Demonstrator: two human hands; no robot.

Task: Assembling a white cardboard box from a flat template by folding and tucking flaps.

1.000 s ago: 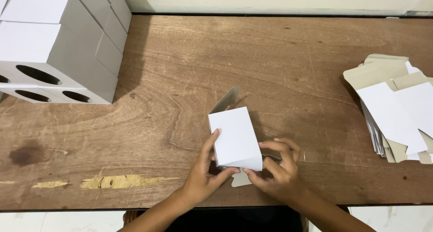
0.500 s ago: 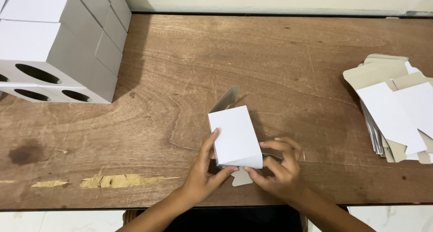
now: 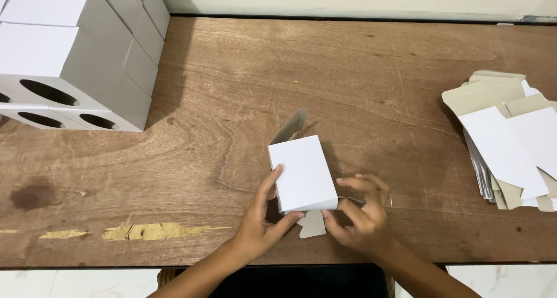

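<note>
Head view, looking down on a brown wooden bench [image 3: 360, 72]. A small white carton [image 3: 303, 173] stands near the front edge, part-assembled, its white panel facing up. At the far end a grey flap [image 3: 290, 126] stands open and tilted; at the near end a tab flap [image 3: 313, 224] lies loose on the bench, not yet tucked.

The left hand [image 3: 258, 225] steadies the carton's left side, fingers spread along the wall and thumb at the lower corner (a bracing grip rather than a pinch). The right hand [image 3: 360, 214] curls at the lower right corner, fingertips pressed together on what appears to be a side flap of the near end; the exact flap is partly hidden by the fingers.

Judged step: closing the near end of the carton. The side flaps look folded or folding inward, so the next move would call for bending the tab flap up and sliding it into the slot while the left hand keeps the walls square.

At upper left, a stack of finished white boxes [image 3: 69, 60] with oval cut-outs. At right, a pile of flat carton blanks [image 3: 510, 141].
</note>
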